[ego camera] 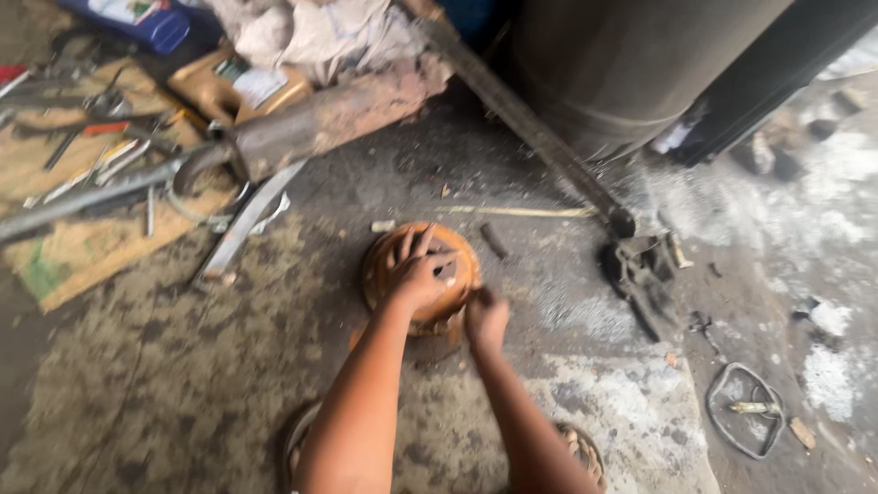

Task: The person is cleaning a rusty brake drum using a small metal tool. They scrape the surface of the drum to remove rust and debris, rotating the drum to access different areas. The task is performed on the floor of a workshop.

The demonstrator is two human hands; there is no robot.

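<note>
Head view: a blue jug with a pale label and a tan canister sit upper left by scattered tools. Centre floor, the left hand spreads open fingers over a rusty orange round part; the right hand, blurred, touches its near edge, grip unclear.

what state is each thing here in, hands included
left hand: fingers spread, pressing on top of the orange round part
right hand: blurred, at the part's near right edge; grip unclear
orange round part: rusty, flat on the floor
oil jug: lying on its side
wire loop: bent, flat on the floor
blue container: lying on its side
</note>
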